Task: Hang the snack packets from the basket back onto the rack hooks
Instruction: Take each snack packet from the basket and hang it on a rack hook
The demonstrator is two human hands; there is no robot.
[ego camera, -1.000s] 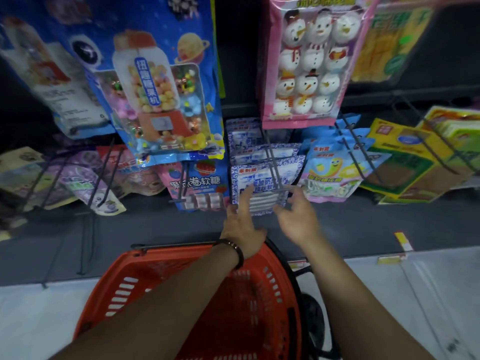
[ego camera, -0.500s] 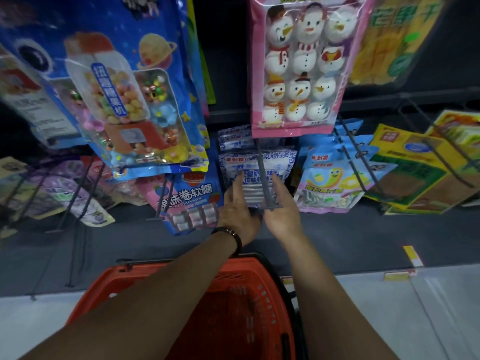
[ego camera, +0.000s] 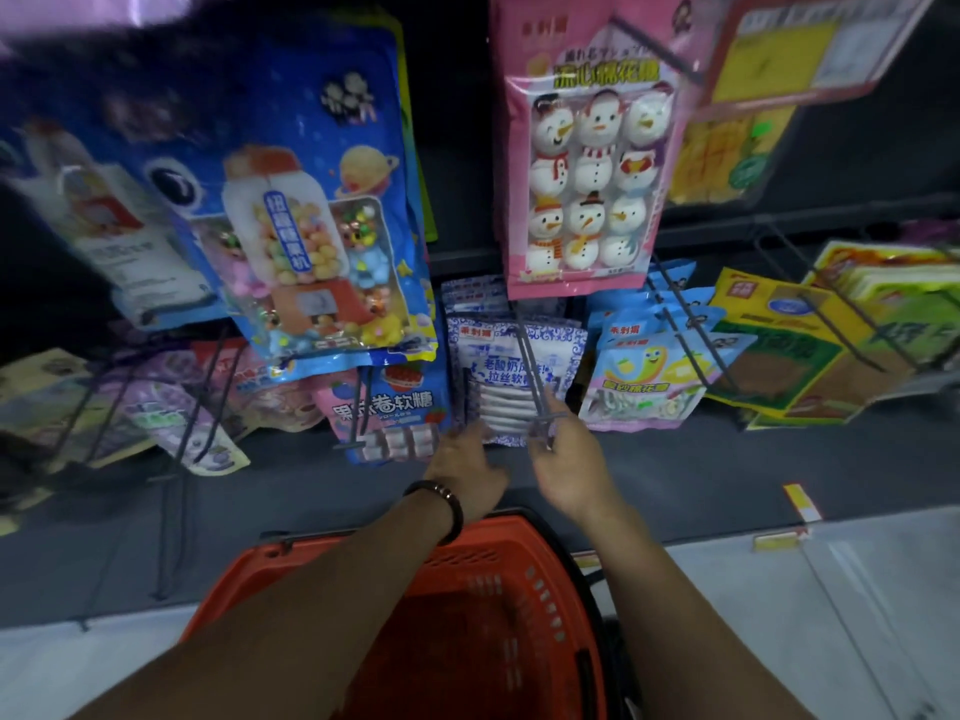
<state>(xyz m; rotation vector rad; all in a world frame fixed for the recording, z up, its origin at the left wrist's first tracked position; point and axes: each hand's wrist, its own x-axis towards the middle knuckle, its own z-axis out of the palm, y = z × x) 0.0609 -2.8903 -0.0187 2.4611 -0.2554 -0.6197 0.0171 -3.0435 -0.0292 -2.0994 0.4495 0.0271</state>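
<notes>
I see a dark grey base shelf (ego camera: 675, 475), a yellow price label (ego camera: 802, 504) near its front edge, a second yellow label (ego camera: 776, 540) just below, pale floor (ego camera: 857, 615) in front

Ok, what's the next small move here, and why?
Probably draw both hands back toward the basket. The blue-white packet already seems to hang on the hook, which runs across its front; the left hand rests open at its lower edge, the right hand by the hook tip. Blur hides any grip.
</notes>
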